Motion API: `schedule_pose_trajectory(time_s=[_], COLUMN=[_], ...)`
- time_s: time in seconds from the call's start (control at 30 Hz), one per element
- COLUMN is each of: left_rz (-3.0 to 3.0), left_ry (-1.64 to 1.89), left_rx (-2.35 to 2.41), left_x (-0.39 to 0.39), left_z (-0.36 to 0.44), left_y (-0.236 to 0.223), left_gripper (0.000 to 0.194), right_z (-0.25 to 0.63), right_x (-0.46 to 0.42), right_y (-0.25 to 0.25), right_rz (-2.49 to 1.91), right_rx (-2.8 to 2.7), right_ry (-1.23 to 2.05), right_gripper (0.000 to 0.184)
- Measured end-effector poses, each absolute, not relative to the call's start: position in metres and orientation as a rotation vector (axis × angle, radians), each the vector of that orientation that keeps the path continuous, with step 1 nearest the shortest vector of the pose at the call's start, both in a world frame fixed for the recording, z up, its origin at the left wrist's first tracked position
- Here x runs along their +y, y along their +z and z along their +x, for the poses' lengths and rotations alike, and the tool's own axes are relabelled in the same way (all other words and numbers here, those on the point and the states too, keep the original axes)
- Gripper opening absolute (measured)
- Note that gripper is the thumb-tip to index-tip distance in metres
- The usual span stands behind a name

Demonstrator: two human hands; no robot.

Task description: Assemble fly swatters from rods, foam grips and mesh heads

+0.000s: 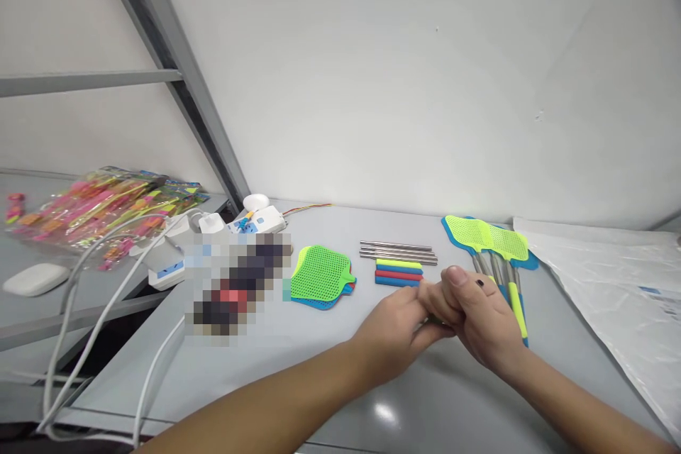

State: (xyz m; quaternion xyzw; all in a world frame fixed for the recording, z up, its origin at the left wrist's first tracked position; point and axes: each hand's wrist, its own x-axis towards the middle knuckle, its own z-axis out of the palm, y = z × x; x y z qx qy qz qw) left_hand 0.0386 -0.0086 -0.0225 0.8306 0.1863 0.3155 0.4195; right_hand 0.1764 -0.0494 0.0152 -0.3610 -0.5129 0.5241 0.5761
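Observation:
My left hand and my right hand are closed and pressed together above the front of the table. What they hold is mostly hidden by the fingers; a sliver of green shows between them, and a small dark spot shows at the right hand. Just behind the hands lie several coloured handle sleeves in yellow, blue and red. Several thin metal rods lie beyond the sleeves. Left of these is a stack of fly swatter heads, green on top. Assembled fly swatters lie fanned out behind my right hand.
A white plastic sheet covers the table's right side. On the left are a power strip, white cables and a blurred-out item. Bagged colourful toys lie on a side shelf by a metal frame.

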Motion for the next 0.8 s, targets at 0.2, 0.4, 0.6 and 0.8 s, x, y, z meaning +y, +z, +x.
schedule_pose_trajectory(time_s=[0.2, 0.4, 0.6, 0.8], left_rz=[2.172, 2.452, 2.698, 2.719], left_ry=[0.704, 0.552, 0.451, 0.551], left_rx=[0.453, 0.500, 0.618, 0.591], left_x=[-0.004, -0.001, -0.005, -0.010], left_z=[0.037, 0.033, 0.030, 0.032], left_y=[-0.023, -0.023, -0.017, -0.015], left_gripper=[0.018, 0.031, 0.037, 0.035], right_z=[0.173, 0.171, 0.188, 0.204], right_x=[-0.048, -0.046, -0.048, -0.042], right_y=[0.017, 0.026, 0.070, 0.085], right_rz=[-0.858, -0.822, -0.679, -0.757], right_rx=[-1.139, -1.121, -0.914, -0.761], right_ry=[1.204, 1.185, 1.140, 1.131], right_gripper=[0.054, 0.052, 0.051, 0.052])
